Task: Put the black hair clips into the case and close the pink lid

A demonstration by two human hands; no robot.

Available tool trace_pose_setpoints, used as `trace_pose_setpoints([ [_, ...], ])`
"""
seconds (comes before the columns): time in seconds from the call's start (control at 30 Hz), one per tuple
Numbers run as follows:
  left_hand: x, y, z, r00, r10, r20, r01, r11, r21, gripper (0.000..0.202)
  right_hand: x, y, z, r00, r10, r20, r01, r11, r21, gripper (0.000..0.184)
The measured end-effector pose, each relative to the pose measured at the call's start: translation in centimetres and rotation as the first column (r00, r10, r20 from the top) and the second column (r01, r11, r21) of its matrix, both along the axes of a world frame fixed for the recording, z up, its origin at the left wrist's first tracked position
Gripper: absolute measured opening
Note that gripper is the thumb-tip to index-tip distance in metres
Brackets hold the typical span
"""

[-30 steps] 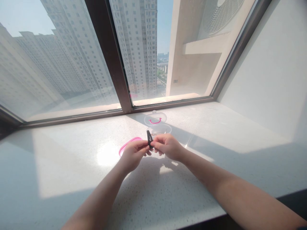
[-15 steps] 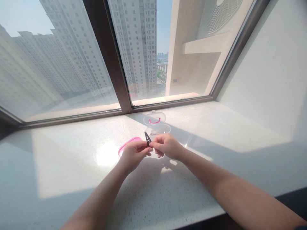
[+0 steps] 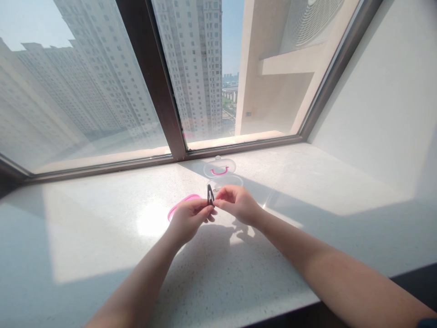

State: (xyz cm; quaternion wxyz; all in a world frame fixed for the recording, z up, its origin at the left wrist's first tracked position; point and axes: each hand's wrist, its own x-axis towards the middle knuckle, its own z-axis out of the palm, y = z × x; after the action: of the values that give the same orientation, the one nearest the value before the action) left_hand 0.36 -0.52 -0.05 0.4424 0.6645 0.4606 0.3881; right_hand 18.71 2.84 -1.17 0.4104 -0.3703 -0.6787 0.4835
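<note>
A small black hair clip [image 3: 210, 194] stands upright between my two hands above the white sill. My left hand [image 3: 189, 219] pinches its lower end with closed fingers. My right hand [image 3: 238, 203] pinches the same end from the right side. Just behind my hands lies an open clear plastic case [image 3: 220, 168] with a pink clasp mark on its lid. A pink-rimmed oval object [image 3: 179, 206] lies flat on the sill, partly hidden behind my left hand.
The white speckled windowsill [image 3: 273, 191] runs to a dark window frame [image 3: 160, 91] at the back. A white wall [image 3: 385, 100] closes the right side. The sill's front edge [image 3: 392, 278] drops off near my right forearm.
The clip has turned from tilted to more upright between my fingers. Both hands have shifted slightly away from me, still holding it.
</note>
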Motion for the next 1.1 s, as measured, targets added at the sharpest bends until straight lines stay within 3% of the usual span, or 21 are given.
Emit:
trace_pose_setpoints([
  [0.2,-0.1,0.0,-0.7,0.997,-0.069,-0.016,0.068,0.996,-0.052,0.018,0.0,-0.1,0.9,0.989,-0.039,-0.142,0.036,0.999,-0.026,0.02],
  [0.43,-0.4,0.1,-1.6,0.991,-0.107,-0.086,0.102,0.993,-0.06,0.015,0.1,0.1,1.0,0.991,-0.094,-0.094,0.092,0.996,-0.018,0.018],
  [0.63,-0.8,0.3,-0.7,0.992,-0.053,-0.11,0.05,0.998,-0.035,0.013,1.1,0.8,1.5,0.998,-0.009,-0.065,0.004,0.996,-0.085,0.017],
  [0.77,-1.1,0.5,0.1,0.994,0.019,-0.104,-0.02,1.0,-0.004,0.014,1.6,1.1,1.6,0.998,-0.02,-0.058,0.016,0.997,-0.082,0.015],
  [0.93,-1.3,0.8,0.3,0.989,0.142,-0.052,-0.143,0.989,-0.023,0.022,2.1,1.9,1.2,0.976,-0.164,-0.14,0.165,0.986,-0.001,0.018],
  [1.1,-1.5,0.9,0.0,0.983,0.171,-0.064,-0.174,0.984,-0.039,0.02,2.7,3.0,0.6,0.908,-0.392,-0.146,0.411,0.901,0.138,0.023],
])
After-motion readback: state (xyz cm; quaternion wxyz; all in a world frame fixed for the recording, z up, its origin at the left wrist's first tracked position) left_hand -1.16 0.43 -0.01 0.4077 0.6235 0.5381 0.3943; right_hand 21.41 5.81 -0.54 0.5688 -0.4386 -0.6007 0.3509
